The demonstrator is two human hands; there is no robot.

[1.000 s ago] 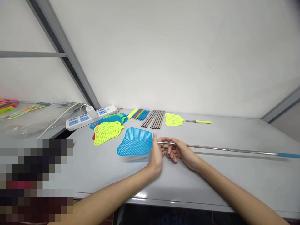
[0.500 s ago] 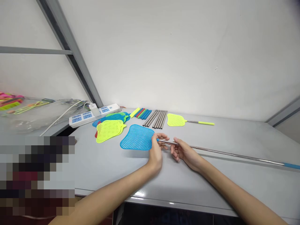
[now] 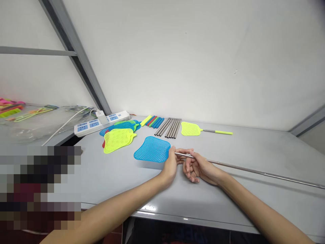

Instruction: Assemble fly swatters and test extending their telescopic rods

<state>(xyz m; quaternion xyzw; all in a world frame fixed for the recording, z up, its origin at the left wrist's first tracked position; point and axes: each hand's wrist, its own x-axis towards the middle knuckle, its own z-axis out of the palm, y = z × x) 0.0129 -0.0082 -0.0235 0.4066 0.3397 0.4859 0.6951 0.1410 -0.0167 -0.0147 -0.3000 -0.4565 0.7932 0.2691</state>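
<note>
A fly swatter with a blue perforated head (image 3: 152, 149) and a long extended metal rod is held above the table by both hands. My left hand (image 3: 172, 164) is closed where the head meets the rod. Just to its right, my right hand (image 3: 199, 166) pinches the rod between thumb and fingers, its lower fingers loosely curled. The rod runs off the right edge of the view, so its far end is hidden. Behind the hands lies a yellow fly swatter (image 3: 191, 129) with a short rod and yellow grip.
Loose swatter heads (image 3: 118, 140) lie at the left of the grey table (image 3: 114, 183). Behind them are a white power strip (image 3: 88, 125), several coloured grips (image 3: 153, 122) and several metal tubes (image 3: 173, 128). A plastic bag (image 3: 48, 122) lies on the left surface.
The blue swatter has shifted slightly right with both hands, and its blue grip has left the view on the right. My hands are now closer together.
</note>
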